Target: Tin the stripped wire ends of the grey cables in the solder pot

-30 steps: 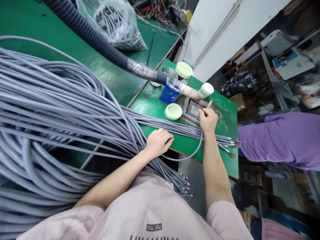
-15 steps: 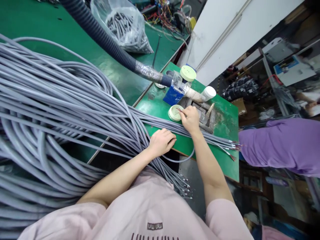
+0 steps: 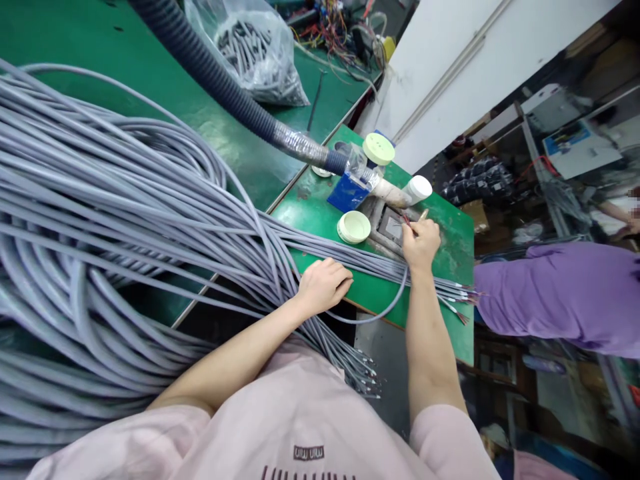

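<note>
My right hand (image 3: pixel 421 245) pinches a grey cable (image 3: pixel 383 316) near its stripped end. The thin reddish wires (image 3: pixel 405 217) at that end point over the square, silvery surface of a solder pot (image 3: pixel 393 227). From this hand the cable hangs in a loop back toward my left hand (image 3: pixel 325 285). My left hand lies with curled fingers by the table's near edge, against the bundle of grey cables (image 3: pixel 240 220); what is under its fingers is hidden. A shallow pale round dish (image 3: pixel 354 227) sits left of the pot.
A ribbed hose (image 3: pixel 215 80) ends in a nozzle above the pot, beside a blue box (image 3: pixel 347 192). A white cup (image 3: pixel 419 189) and pale lid (image 3: pixel 379 149) stand behind. More cable ends (image 3: pixel 460 293) lie at the right; a person in purple (image 3: pixel 555 293) is beyond.
My right hand has moved right with the cable, taking its wire ends from the pale dish to over the solder pot. My left hand has stayed in place.
</note>
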A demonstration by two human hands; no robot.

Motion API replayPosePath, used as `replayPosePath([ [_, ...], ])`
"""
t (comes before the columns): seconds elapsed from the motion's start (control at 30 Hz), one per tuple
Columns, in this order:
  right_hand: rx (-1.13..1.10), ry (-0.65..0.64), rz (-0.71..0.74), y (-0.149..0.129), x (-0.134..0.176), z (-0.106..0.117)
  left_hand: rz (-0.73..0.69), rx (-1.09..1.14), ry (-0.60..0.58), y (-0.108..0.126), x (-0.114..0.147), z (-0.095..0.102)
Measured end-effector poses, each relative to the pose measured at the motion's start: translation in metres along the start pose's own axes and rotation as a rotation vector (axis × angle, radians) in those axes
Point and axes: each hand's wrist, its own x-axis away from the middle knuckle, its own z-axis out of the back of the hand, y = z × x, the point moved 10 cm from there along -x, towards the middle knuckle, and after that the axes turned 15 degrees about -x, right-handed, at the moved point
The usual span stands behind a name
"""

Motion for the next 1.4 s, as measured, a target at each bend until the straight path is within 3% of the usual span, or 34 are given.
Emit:
replayPosePath([
  [0.1, 0.064, -0.001, -0.108, 0.034, 0.003, -0.003, 0.002, -0.011, 0.008, 0.0, 0.0, 0.0],
  [0.23, 0.112, -0.013, -0.173, 0.055, 0.006, -0.01, 0.001, -0.022, 0.019, 0.001, 0.0, 0.001],
  [0.83, 0.168, -0.102, -0.209, 0.054, 0.006, -0.024, -0.002, -0.016, 0.022, 0.001, -0.001, 0.001],
  [1.03, -0.102, 0.035, -0.231, 0.038, 0.01, 0.002, -0.003, -0.01, 0.016, 0.001, 0.0, 0.001],
  [1.23, -0.678, 0.119, -0.209, -0.017, 0.069, 0.028, 0.021, 0.054, 0.018, -0.002, 0.0, 0.002],
  [1.3, -0.834, 0.106, -0.252, -0.036, 0.095, 0.026, 0.058, 0.199, 0.047, -0.004, 0.0, 0.006],
  [1.4, -1.024, 0.138, -0.352, -0.051, 0.129, 0.019, 0.195, 0.601, 0.084, -0.009, 0.003, 0.005],
])
